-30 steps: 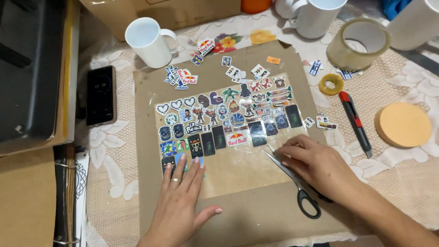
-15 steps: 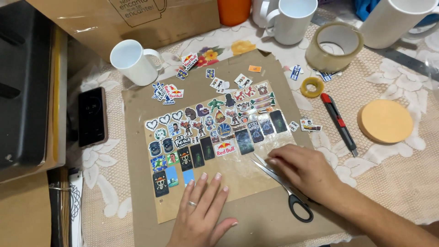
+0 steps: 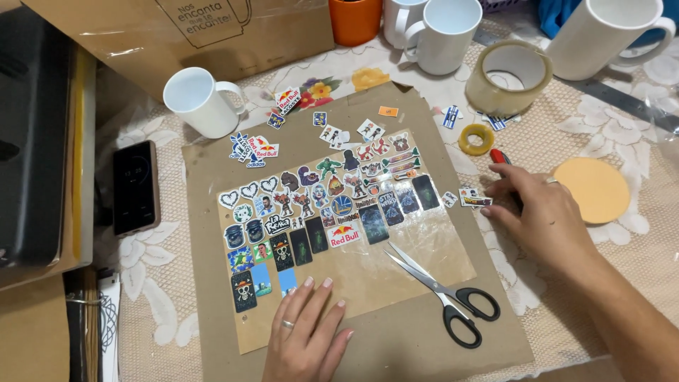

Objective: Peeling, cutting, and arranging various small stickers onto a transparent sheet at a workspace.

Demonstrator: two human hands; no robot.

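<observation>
Left hand flat, fingers spread loose on the clear sheet; right hand curled loosely over the red-tipped knife, scissors lying free.

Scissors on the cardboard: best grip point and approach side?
Take the scissors by the black handle loops at the lower right end, probably coming from the right, where the right hand is. The blades lie slightly open, tips pointing up-left over the clear film; handles sit unobstructed.

Table w/ cream lace cloth, black appliance at left edge.
</observation>
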